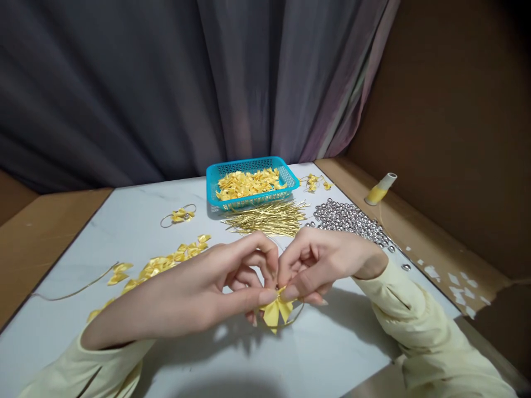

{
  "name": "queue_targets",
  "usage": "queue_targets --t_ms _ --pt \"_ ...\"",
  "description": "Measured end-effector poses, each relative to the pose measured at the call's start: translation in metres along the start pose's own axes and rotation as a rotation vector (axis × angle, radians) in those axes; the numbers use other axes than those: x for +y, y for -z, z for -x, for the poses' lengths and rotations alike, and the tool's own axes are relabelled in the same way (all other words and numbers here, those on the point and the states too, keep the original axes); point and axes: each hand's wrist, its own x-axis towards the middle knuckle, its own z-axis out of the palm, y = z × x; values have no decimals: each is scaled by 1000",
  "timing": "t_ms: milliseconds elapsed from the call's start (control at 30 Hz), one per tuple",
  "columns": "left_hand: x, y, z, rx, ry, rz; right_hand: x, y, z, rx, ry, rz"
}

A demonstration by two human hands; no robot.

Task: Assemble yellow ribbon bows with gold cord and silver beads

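Observation:
Both hands meet over the white table [315, 354], pinching a small yellow ribbon bow [277, 310] between them. My left hand [215, 287] comes from the lower left, thumb and fingers closed on the bow's knot. My right hand [319, 262] comes from the right, its fingertips pinched on the same knot. A thin gold wire loops from the bow under the right hand. The bow's tails hang just above the tabletop.
A blue basket [251, 166] of yellow ribbon pieces stands at the back. In front of it lie gold wire ties [267, 218], with silver beads [350, 218] to their right. A string of finished bows [166, 262] runs along the left. A yellow thread spool [379, 190] lies on the right ledge.

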Motion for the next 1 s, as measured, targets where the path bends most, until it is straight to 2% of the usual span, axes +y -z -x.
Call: queue_targets --t_ms 133,400,633,833,1000 --pt "-1 1 -2 -20 43 136 -2 -2 3 36 -20 -15" --pt "5 3 -6 -86 77 227 -5 -3 4 47 -16 -1" --pt "0 0 -4 -64 27 213 -4 -2 3 42 -9 -6" --pt "4 -2 -1 -60 28 126 -2 -1 3 7 -4 2" --pt "2 -3 -5 -37 23 103 -3 -2 3 40 -22 -24"
